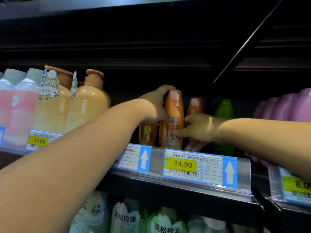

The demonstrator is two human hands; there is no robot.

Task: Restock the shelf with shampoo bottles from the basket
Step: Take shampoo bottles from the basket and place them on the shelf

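Standing upright on the shelf (pixel 168 183) behind the price tag (pixel 183 164), the orange bottle (pixel 173 115) is held from both sides. The left hand (pixel 157 105) curls over its cap, and the right hand (pixel 201 126) pinches its lower side between thumb and bent fingers. A smaller bottle (pixel 147 134) is half hidden under the left hand.

Left hand (pixel 156 105) hides the top of a short orange plastic bottle (pixel 147 134); a yellow price label (pixel 297 184) (reading 8.0) is cropped at the right edge.
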